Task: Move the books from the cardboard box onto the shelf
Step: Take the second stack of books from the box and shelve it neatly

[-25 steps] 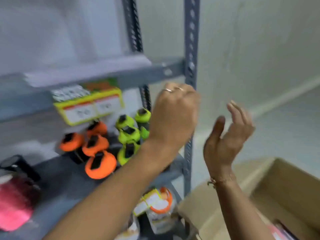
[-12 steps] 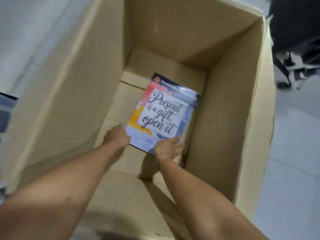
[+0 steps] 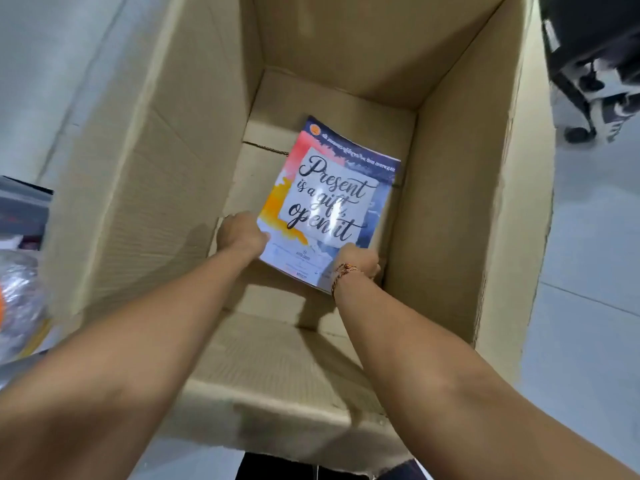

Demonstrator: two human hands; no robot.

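Note:
I look down into a deep open cardboard box point(image 3: 145, 188). At its bottom lies a colourful book point(image 3: 329, 199) with the words "Present is a gift, open it" on its cover. My left hand point(image 3: 242, 233) grips the book's near left corner, and my right hand point(image 3: 358, 261), with a thread band on the wrist, grips its near right corner. The near edge of the book is slightly raised off the box floor. The fingers of both hands are partly hidden under the book. The shelf is out of sight except for a sliver at the left edge.
A grey shelf edge point(image 3: 20, 199) and blurred plastic-wrapped goods point(image 3: 17, 299) sit at the far left. A dark wheeled object point(image 3: 595, 64) stands on the pale tiled floor point(image 3: 588, 271) at the upper right. The box walls close in on both hands.
One second ago both hands were up at the shelf with orange and green items. Since then my view dropped into the box, and both hands have closed on the book's near corners.

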